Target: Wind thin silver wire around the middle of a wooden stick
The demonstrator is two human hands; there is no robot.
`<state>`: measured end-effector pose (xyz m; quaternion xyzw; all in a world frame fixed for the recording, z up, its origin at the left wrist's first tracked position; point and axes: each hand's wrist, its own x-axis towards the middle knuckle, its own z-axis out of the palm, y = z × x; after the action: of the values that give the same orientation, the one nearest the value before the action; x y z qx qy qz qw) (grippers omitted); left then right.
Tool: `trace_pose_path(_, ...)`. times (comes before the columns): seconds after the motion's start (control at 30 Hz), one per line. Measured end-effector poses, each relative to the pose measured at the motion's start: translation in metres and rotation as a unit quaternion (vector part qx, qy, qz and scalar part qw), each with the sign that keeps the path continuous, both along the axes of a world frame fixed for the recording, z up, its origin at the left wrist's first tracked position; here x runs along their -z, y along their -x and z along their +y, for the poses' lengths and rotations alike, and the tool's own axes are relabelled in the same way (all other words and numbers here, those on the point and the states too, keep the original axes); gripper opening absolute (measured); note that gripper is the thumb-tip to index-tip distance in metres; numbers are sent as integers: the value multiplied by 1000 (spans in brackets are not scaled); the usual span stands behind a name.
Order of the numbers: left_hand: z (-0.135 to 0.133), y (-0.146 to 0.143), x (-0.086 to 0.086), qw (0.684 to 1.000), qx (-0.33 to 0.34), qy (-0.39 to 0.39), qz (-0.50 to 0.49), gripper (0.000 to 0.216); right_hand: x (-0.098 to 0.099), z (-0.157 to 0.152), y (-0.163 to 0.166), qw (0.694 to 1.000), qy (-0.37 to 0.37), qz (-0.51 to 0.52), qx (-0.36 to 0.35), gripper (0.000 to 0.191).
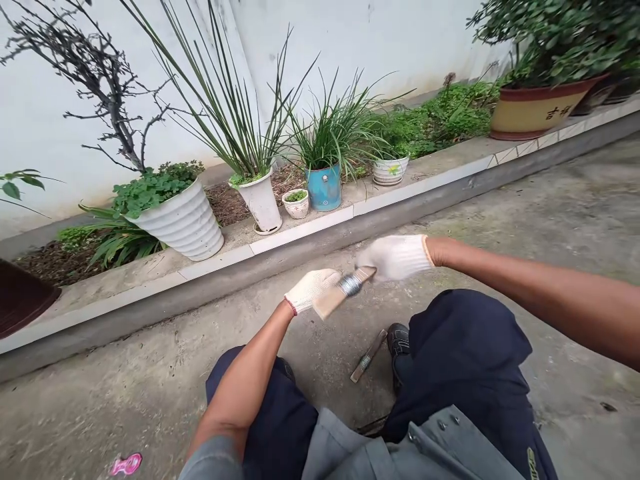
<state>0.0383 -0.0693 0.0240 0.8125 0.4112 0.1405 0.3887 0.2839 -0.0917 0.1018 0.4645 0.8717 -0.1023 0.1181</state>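
My left hand, in a white knit glove, is closed round a flat strip of wood. Silvery wire is wound in a band about the strip's middle. My right hand, gloved the same way, is at the strip's far end; motion blurs its fingers, so their grip does not show. On the concrete below, beside my shoe, lies a second wooden strip with wire coiled round it.
A low tiled ledge runs across in front, bearing a ribbed white pot, a tall white pot, a blue pot and a yellow-brown planter. A pink object lies on the ground at lower left.
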Motion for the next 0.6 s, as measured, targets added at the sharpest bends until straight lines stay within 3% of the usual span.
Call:
trace_pose_path(0.07,-6,-1,2,999,-26,40,-23,53,-7,7,4,996,-55,19,63,25)
trace_pose_path(0.17,-10,0,6,991,-37,107,-73,35,-10,24,7,980,-127,8,153,39)
trace_pose_path(0.3,-11,3,7,992,3,118,-42,36,-7,40,9,956,-185,-29,224,36)
trace_pose_path(0.43,-10,5,4,995,27,97,-1,39,2,41,15,960,-133,-123,215,37)
trace_pose_path(0.6,0,9,2,997,-32,59,-26,34,19,25,17,968,-51,-205,136,26)
